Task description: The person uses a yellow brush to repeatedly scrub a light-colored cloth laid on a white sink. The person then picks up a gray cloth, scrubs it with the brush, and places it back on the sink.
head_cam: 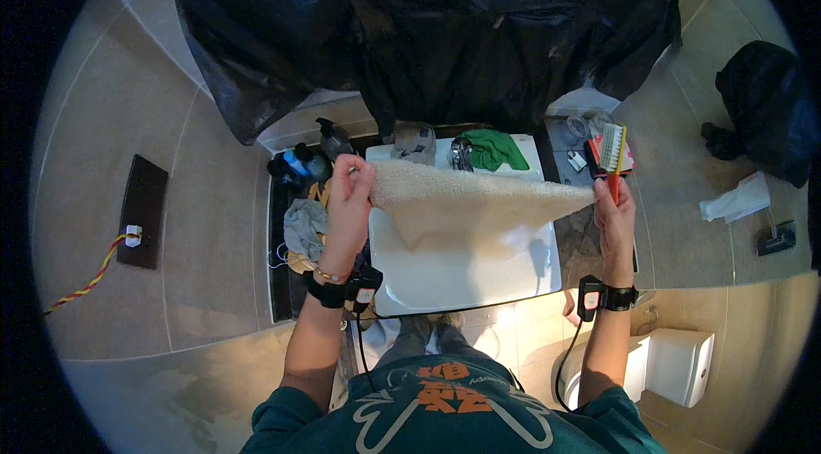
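A cream fleecy cloth (474, 204) is stretched above the white washbasin (462, 281), its lower part hanging towards the bowl. My left hand (351, 204) pinches its left top corner. With its fingers closed, my right hand (616, 213) grips the far right corner and also the red handle of a scrub brush (612, 149), whose pale bristles point up and away from me. Behind the cloth, a metal faucet (461, 154) stands between a grey cloth (414, 143) and a crumpled green cloth (494, 149) on the basin's back rim.
Pump bottles (333, 140) and a grey rag (305, 228) crowd the dark counter at left. Small items, including a red box (596, 156), lie at right. Black plastic sheeting (449, 37) hangs behind the basin. A toilet (677, 364) is at lower right; a plugged-in cord (96, 281) runs at left.
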